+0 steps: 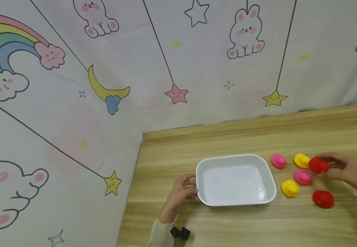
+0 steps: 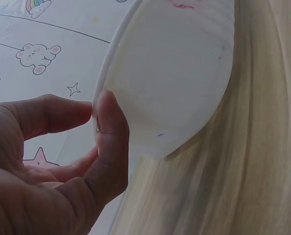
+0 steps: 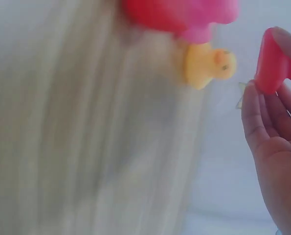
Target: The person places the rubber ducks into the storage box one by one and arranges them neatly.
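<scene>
Pick-up, we judge: left hand (image 1: 181, 191) pinches the tray (image 1: 237, 181), right hand (image 1: 346, 168) a red toy (image 1: 318, 165) right of it; next wants clearance.

wood-grain table (image 1: 243, 226), pale printed backdrop (image 1: 209, 61) (a bunny (image 1: 245, 37) winking), rainbow (image 1: 3, 34), yellow crescent moon (image 1: 100, 90), pink star (image 1: 176, 94)
</scene>
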### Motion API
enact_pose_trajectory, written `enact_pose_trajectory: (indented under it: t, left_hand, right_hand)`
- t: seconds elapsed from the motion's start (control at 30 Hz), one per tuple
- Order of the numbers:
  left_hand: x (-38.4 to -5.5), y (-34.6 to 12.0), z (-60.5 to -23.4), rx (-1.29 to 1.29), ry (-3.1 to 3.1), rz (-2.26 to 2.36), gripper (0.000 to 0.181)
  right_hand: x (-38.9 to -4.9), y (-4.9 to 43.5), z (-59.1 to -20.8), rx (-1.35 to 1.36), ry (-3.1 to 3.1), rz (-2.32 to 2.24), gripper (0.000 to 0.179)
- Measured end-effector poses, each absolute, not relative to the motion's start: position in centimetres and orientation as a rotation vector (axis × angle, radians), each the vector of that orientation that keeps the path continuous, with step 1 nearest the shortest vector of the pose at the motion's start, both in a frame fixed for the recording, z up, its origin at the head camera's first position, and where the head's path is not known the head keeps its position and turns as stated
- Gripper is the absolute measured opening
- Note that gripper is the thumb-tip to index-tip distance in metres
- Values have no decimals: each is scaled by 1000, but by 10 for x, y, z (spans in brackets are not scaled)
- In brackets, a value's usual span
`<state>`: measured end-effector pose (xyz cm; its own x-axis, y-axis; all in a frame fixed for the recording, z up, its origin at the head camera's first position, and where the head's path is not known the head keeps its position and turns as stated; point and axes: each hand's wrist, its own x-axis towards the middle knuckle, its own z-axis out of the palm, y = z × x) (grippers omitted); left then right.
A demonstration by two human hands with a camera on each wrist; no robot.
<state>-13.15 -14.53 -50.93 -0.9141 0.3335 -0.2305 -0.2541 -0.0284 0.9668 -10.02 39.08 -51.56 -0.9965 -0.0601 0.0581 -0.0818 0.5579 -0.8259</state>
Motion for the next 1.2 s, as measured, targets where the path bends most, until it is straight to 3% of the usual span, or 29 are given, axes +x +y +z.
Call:
enact_pose_trajectory:
  t: [0.23, 0.47, 1.2]
  left_hand:
    - [-134, -145, -512, 79, 1827, 2024, 62]
    - [-130, -149, -515, 65, 1807, 2031, 63]
    - [-139, -146, -506, -4, 1792, 1996, 60]
  right_hand:
    - [-110, 375, -496, 62, -2649, 1649, 51]
    - [-118, 352, -481, 277, -2564, 1775, 50]
    - [-173, 265, -440, 492, -2663, 1671, 49]
